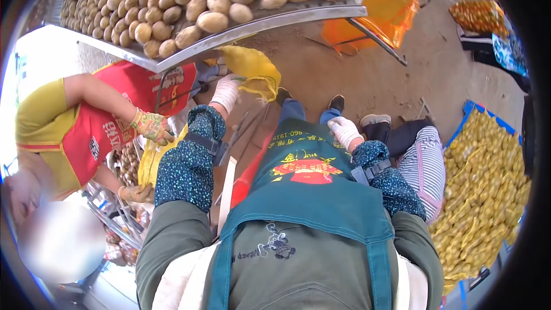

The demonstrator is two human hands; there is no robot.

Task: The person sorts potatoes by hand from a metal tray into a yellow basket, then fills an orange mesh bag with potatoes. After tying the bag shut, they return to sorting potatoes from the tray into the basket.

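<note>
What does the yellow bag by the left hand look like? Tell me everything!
The yellow bag is thin, crumpled and see-through in places, like soft plastic netting. Its lower edge looks loose and floppy. In the picture it sits just below the potato table's metal edge. The white-gloved left hand meets it, but the fingers' hold is unclear.

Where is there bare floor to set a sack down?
Bare brown floor lies between the shiny orange plastic and the yellow mesh potato sacks, and between the dark shoes and the metal-edged table. Crowded: that table, spread with brown potatoes, and around the white-gloved left hand, beside a yellow mesh bag.
</note>
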